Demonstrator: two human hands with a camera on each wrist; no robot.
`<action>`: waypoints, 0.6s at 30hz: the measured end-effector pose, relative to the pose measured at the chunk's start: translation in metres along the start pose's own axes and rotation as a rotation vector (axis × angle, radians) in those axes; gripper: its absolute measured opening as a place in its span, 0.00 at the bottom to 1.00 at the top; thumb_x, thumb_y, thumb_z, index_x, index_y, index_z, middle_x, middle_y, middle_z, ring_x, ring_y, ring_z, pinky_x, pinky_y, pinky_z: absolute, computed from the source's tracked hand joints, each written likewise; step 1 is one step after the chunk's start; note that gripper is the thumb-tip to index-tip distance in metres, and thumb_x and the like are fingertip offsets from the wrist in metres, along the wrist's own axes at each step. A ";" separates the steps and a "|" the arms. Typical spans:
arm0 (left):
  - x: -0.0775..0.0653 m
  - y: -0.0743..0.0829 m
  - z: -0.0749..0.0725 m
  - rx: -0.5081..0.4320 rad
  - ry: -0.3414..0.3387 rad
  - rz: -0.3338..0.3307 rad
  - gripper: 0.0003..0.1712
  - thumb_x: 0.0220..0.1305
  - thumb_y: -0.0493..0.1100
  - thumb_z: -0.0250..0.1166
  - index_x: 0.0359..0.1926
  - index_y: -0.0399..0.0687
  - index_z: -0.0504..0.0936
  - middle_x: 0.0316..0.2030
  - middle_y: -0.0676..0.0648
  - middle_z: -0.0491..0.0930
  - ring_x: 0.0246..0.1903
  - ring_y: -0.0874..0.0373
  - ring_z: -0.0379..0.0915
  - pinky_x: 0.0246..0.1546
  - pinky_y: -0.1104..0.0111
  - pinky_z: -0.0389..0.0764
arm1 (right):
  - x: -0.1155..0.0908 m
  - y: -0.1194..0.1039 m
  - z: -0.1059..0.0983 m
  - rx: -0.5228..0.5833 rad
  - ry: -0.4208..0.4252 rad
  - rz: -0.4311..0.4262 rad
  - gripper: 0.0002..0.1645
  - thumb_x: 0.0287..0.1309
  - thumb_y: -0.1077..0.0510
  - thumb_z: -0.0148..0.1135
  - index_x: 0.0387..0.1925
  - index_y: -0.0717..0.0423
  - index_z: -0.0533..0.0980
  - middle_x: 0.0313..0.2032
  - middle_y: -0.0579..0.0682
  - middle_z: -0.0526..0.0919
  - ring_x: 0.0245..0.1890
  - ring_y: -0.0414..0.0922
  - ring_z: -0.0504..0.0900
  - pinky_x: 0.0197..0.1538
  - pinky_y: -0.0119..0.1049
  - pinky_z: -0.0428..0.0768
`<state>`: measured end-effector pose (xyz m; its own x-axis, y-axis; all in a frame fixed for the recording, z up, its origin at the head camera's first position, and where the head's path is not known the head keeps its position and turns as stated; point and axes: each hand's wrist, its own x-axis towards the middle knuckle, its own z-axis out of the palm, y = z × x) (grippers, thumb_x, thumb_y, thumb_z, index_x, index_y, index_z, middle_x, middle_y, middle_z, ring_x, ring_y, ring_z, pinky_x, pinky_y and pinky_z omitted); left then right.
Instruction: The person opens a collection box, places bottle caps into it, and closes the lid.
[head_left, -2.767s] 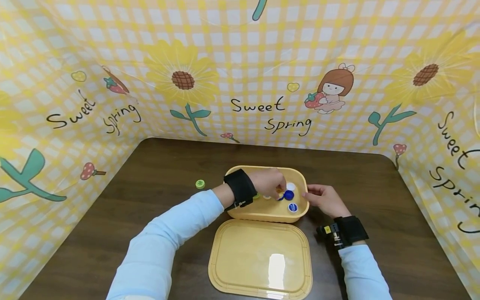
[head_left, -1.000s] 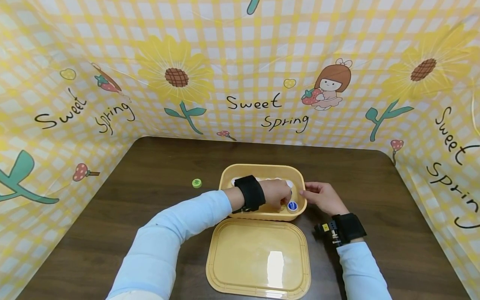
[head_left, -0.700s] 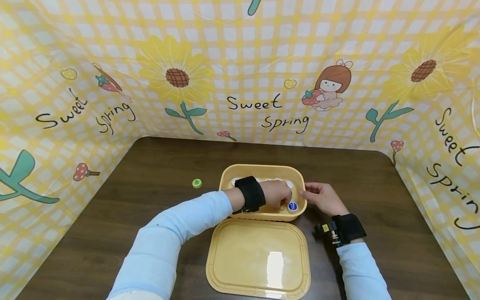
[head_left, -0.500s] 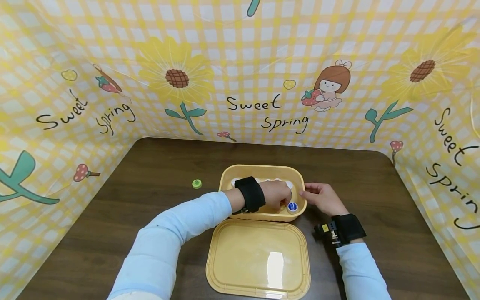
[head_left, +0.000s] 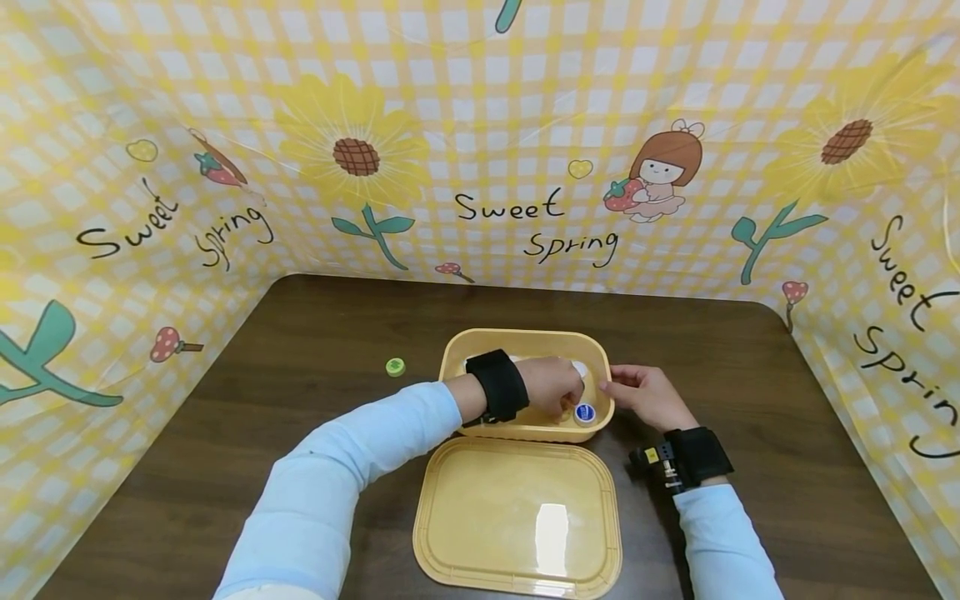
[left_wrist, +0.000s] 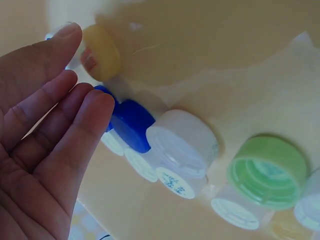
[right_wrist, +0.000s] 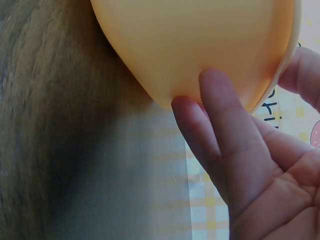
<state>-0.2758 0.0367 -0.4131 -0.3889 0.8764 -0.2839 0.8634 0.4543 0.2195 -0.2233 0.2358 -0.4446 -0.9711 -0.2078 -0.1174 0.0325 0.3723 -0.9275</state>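
Observation:
A yellow plastic box (head_left: 525, 432) with rounded corners holds several bottle caps. My left hand (head_left: 551, 383) reaches inside it; its thumb and index fingertip pinch the edge of a yellow bottle cap (left_wrist: 102, 52) on the box floor. Partly behind the thumb, a blue-and-white cap (head_left: 584, 413) lies near the right end. A blue cap (left_wrist: 132, 125), a white cap (left_wrist: 182, 142) and a green cap (left_wrist: 267, 172) show beside the left fingers. My right hand (head_left: 651, 398) grips the box's right end, thumb at the rim and fingers on the outer wall.
The box's yellow lid (head_left: 517, 517) lies flat on the dark wooden table (head_left: 337, 317), just in front of the box. Left of the box sits a lone green cap (head_left: 395, 367). A checked yellow cloth (head_left: 480, 125) walls off the back and sides.
My left hand has moved the yellow cap from mid-box toward the front right since the first frame, then stays nearly still there. My right hand keeps its grip on the box.

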 end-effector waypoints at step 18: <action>-0.022 0.007 -0.028 -0.027 0.059 0.003 0.15 0.52 0.41 0.76 0.41 0.40 0.87 0.36 0.51 0.82 0.33 0.61 0.69 0.39 0.75 0.70 | -0.001 -0.003 0.000 -0.013 -0.010 0.008 0.29 0.64 0.56 0.62 0.58 0.74 0.71 0.47 0.64 0.81 0.41 0.47 0.82 0.40 0.34 0.81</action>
<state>-0.2698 0.0251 -0.3788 -0.4058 0.8852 -0.2275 0.8557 0.4554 0.2457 -0.2225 0.2352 -0.4421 -0.9684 -0.2136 -0.1288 0.0375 0.3857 -0.9219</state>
